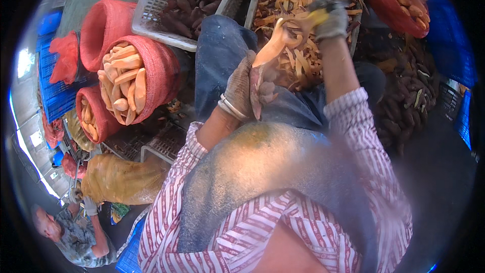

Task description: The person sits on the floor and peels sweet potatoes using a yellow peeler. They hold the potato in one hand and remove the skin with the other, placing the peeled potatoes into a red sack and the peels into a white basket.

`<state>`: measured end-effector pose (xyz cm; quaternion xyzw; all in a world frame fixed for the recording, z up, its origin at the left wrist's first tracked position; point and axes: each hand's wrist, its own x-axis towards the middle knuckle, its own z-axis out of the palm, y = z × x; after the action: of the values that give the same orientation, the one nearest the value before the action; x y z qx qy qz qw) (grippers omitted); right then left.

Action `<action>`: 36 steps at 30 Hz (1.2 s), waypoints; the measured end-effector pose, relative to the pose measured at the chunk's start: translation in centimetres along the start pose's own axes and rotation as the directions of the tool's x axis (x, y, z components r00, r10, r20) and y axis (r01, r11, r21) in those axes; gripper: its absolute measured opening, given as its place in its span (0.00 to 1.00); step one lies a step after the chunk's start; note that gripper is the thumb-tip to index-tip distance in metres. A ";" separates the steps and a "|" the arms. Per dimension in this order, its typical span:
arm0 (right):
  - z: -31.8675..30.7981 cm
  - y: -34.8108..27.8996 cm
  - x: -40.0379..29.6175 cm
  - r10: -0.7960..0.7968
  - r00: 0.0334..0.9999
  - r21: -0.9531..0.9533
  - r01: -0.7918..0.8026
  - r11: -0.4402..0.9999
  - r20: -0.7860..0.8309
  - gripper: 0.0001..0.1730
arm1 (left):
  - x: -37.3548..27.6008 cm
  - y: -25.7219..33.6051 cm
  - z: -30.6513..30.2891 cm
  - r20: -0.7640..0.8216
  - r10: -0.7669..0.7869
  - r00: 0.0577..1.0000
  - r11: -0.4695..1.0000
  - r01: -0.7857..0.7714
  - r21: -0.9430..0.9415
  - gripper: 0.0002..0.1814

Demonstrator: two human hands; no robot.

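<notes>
My left hand (239,85), in a soiled brown work glove, grips a sweet potato (273,43) by its lower end. Its upper half is bare orange flesh, while purple-red skin still covers the part near my palm. My right hand (333,21), in a grey glove and blurred, closes around a yellow-handled tool (317,17), seemingly a peeler; its blade is too blurred to make out. A strip of peel lies between the tool and the sweet potato. Under both hands is a long crate (254,5) heaped with orange and purple peelings (299,58).
A white plastic crate (163,40) holds unpeeled sweet potatoes (189,3). Red mesh sacks (161,79) of peeled ones stand left; another sack (382,5) is upper right. Unpeeled roots (405,102) lie in a pile at right. A co-worker (79,231) handles a yellow mesh sack (121,178).
</notes>
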<state>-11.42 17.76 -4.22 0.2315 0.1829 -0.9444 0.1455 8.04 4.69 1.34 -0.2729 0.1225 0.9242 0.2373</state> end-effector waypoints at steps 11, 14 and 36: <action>1.0 2.0 -6.6 -0.082 0.992 -0.247 0.102 0.964 0.091 0.11 | 2.6 -0.4 1.5 -0.281 0.083 0.956 0.996 -0.074 0.044 0.23; -0.4 1.4 -2.4 -0.096 0.994 -0.218 0.105 0.970 0.051 0.10 | 1.2 0.1 -0.7 -0.064 -0.044 0.997 0.998 0.046 0.032 0.23; 1.5 -0.5 -0.1 0.072 0.997 -0.124 -0.069 0.990 0.017 0.10 | -2.0 0.8 -0.3 -0.239 0.117 0.964 0.791 0.055 0.609 0.23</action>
<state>-12.12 17.58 -2.78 0.2181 0.2309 -0.9280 0.1947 9.20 3.12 2.28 -0.3003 0.4492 0.7939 0.2789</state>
